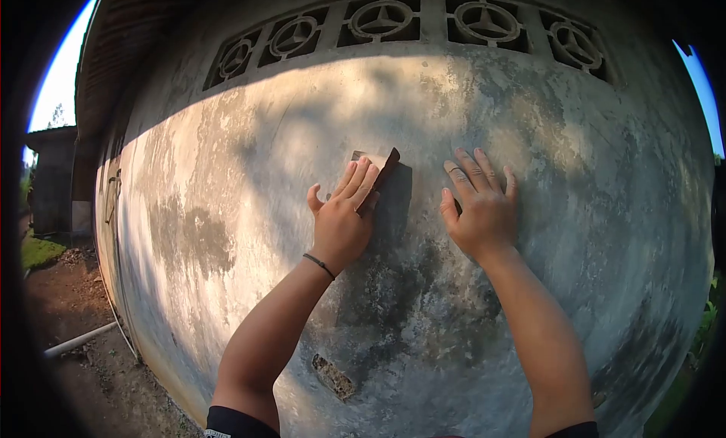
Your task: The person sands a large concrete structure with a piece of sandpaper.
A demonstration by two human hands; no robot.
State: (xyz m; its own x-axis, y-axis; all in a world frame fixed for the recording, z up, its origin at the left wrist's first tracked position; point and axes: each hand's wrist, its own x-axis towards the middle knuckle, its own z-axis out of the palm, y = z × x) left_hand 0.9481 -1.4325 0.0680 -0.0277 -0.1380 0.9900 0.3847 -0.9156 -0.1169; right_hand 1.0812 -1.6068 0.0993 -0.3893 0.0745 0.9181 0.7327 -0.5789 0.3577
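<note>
My left hand point(346, 215) presses a sheet of sandpaper point(389, 166) against the weathered plaster wall point(446, 97). Its fingers lie over the sheet, and the brown right edge curls up away from the surface, casting a dark shadow beside it. A dark cord circles the left wrist. To the right, my right hand point(485, 211) rests on the wall with its fingers spread and nothing in it. Pale dust coats those fingers, and one has a ring-like band.
Decorative vent blocks point(380, 19) run along the top of the wall. Lower down is a rough chipped patch point(333, 377). At far left, a white pipe point(81, 340) lies over bare soil, with a small dark building point(53, 181) beyond.
</note>
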